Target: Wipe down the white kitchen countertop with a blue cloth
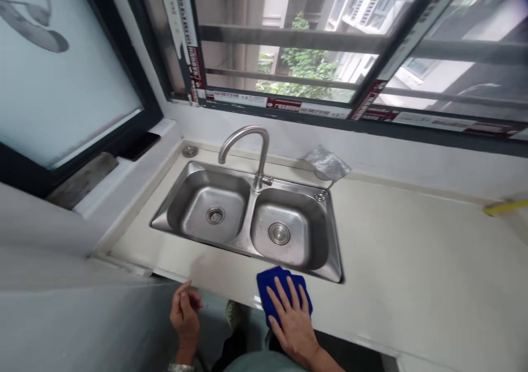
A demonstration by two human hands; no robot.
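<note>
My right hand [292,323] lies with spread fingers on a folded blue cloth [264,290], pressing it against the front strip of the pale countertop [383,273]. The cloth sits just below the right basin of a steel double sink [247,234], partly covered by my fingers. My left hand [185,311] hangs in front of the counter edge, left of the cloth. Its fingers are loosely bent and apart, and nothing shows in them. A steel faucet [264,152] rises behind the sink with its spout over the left basin.
Crumpled silver foil [328,163] stands behind the sink's right corner. A round metal drain piece [190,151] lies at the back left. On the left ledge rests a dark flat object [140,146]. Something yellow [505,208] is at the far right, below the window [289,108].
</note>
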